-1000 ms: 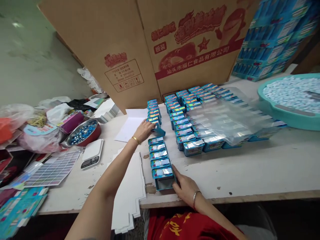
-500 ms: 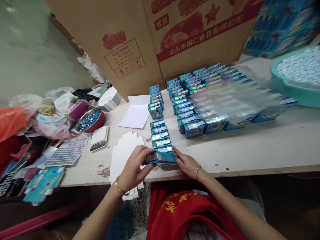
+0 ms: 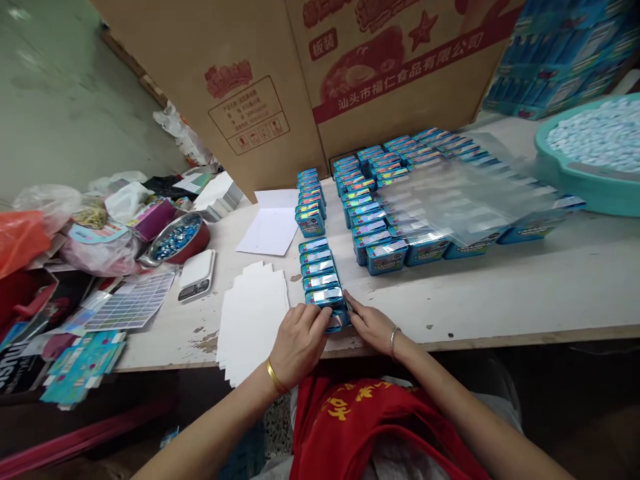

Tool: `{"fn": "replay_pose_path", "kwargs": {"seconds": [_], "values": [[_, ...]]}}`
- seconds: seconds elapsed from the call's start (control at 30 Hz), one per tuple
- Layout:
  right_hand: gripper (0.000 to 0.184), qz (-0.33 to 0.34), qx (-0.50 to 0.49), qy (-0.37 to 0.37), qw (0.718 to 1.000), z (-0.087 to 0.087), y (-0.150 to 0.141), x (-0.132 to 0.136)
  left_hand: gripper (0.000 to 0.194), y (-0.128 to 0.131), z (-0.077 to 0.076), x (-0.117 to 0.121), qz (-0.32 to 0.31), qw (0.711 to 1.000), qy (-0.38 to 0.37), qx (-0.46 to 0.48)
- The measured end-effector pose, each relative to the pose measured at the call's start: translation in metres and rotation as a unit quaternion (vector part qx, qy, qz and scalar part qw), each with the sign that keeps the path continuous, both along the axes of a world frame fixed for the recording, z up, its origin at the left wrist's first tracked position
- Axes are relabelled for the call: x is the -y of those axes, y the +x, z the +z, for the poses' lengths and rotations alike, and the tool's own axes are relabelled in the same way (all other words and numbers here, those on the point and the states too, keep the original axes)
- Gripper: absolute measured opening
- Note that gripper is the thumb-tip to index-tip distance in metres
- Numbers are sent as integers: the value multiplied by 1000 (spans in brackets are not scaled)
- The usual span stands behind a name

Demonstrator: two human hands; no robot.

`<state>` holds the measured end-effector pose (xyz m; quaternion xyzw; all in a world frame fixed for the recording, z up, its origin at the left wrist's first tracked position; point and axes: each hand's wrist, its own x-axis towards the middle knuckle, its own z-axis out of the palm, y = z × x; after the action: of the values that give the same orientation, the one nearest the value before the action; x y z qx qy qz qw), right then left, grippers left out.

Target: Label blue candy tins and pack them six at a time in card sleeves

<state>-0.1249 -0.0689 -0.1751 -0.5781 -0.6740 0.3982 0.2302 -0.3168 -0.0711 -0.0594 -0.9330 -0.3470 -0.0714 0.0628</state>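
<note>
A short row of small blue tins with shiny labelled tops runs away from the table's near edge. My left hand curls over the near end, its fingertips on a glossy blue piece that they partly hide. A thin blue carton wall seems to line the right side of the row. Against that wall, at the near corner, my right hand grips with its fingers close together. White cut card sheets lie just left of the row.
More blue tins stand in rows to the right, partly under clear plastic sheets. A large cardboard box rises behind. Left are a white scale and a metal bowl; far right, a turquoise basin.
My left hand has moved right and closer to the row, bringing the glossy blue piece against the near end. My right hand has stayed almost in place.
</note>
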Motion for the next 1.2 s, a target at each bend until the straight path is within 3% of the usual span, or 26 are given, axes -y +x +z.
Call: {"fn": "replay_pose_path", "kwargs": {"seconds": [0.2,0.33,0.43,0.5,0.57,0.63,0.77,0.97,1.1,1.2], "values": [[54,-29,-42,14,999,7,-5,3,28,-2,-8,-15,-21,994,98,41],[44,-40,-98,70,992,33,3,1,29,0,-24,-23,-55,990,108,65],[40,-116,-80,195,971,68,43,-18,33,0,-34,-26,-56,992,92,66],[40,-184,-8,292,938,89,86,-43,39,-4,-39,-27,-65,993,79,56],[42,-246,96,341,902,100,131,-75,46,-9,-41,-28,-70,994,67,45],[46,-279,182,324,885,98,168,-107,52,-13,-42,-29,-66,995,63,39],[42,-250,290,193,903,76,204,-146,65,-15,-38,-26,-62,996,50,35],[28,-254,295,155,908,54,209,-162,69,8,-18,-8,32,978,15,203],[28,-279,285,172,901,55,209,-166,65,36,-3,-3,43,964,16,261],[29,-285,280,177,899,61,206,-167,61,58,-1,-5,33,967,14,252]]}}
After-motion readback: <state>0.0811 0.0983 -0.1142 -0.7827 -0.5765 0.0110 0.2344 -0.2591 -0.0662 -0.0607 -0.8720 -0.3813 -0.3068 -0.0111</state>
